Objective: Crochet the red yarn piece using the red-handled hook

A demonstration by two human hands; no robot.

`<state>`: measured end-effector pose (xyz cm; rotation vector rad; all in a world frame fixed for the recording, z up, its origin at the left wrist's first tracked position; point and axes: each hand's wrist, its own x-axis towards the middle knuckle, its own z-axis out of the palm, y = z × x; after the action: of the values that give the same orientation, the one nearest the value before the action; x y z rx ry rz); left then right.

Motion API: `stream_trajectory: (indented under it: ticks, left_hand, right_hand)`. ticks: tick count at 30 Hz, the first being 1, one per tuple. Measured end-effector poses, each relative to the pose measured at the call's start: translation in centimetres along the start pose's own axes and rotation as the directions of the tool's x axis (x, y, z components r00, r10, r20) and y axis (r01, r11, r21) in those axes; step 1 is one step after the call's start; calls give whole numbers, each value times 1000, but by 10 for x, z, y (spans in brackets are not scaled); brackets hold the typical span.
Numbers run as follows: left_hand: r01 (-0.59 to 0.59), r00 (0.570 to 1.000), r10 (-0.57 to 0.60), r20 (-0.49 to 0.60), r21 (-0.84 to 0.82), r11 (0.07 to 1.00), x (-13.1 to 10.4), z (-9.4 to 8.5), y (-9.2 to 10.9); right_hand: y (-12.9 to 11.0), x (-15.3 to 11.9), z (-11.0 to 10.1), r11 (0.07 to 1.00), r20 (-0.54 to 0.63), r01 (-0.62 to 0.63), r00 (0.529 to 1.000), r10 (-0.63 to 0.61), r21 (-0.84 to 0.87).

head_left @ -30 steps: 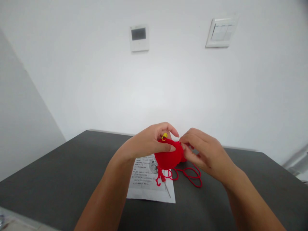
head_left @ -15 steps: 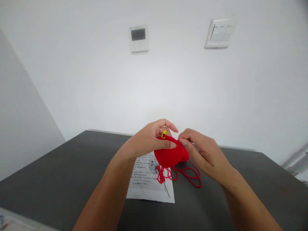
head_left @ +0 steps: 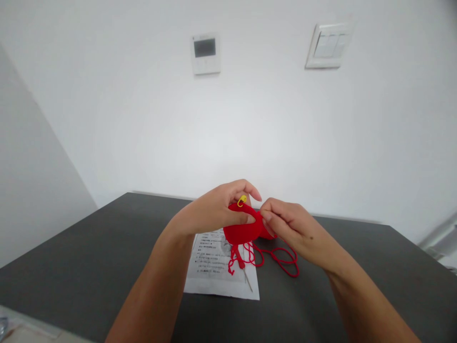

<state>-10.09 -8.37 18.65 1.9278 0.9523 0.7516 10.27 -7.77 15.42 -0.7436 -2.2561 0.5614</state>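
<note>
My left hand [head_left: 224, 205] grips a red crochet piece [head_left: 243, 233] above the table, thumb across its near face and index finger raised. A yellow stitch marker [head_left: 242, 200] is clipped to the piece's upper edge. At the right side of the piece, my right hand [head_left: 289, 221] pinches the red fabric between thumb and index finger; its fingertips partly cover that spot. Below the piece, a crochet hook [head_left: 240, 257] with a red handle and thin metal shaft lies on the paper. Red yarn [head_left: 285, 262] trails in loops beside it.
A printed sheet of paper [head_left: 214, 281] lies under the hands on the dark grey table [head_left: 89, 247]. Behind the table, the white wall carries a thermostat-like panel [head_left: 206, 53] and a light switch [head_left: 328, 45].
Both hands and the red crochet piece have shifted slightly left. More of the crochet hook's red handle shows below the piece. The right hand still pinches the right edge.
</note>
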Motion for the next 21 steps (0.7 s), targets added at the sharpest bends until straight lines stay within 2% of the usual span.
stream_trajectory:
  ticks: [2, 5, 11, 13, 15, 18, 21]
  left_hand:
    - [-7, 1000, 7, -13, -55, 998, 1, 0, -1]
    - [-12, 999, 7, -42, -115, 993, 3, 1, -1]
    - [-17, 997, 5, -75, -158, 987, 3, 7, 1]
    - [-12, 998, 2, -57, -173, 985, 3, 7, 1]
    - [-4, 999, -1, -33, -171, 985, 3, 7, 0]
    - [14, 1000, -11, 20, -153, 988, 2, 6, 1]
    - [41, 997, -28, 75, -170, 985, 1, 5, 4]
  right_hand:
    - [0, 0, 0, 997, -37, -36, 999, 39, 74]
    - [0, -2, -1, 998, -96, -14, 995, 21, 65]
    - [1, -3, -2, 968, -143, 169, 970, -196, -185]
    - [1, -3, -3, 941, -134, 227, 955, -266, -250]
    - [0, -2, -5, 932, -99, 245, 955, -280, -266]
    - [-2, -2, -7, 980, -70, 141, 986, -152, -140]
    - [-2, -2, -4, 981, -39, -61, 997, 69, 183]
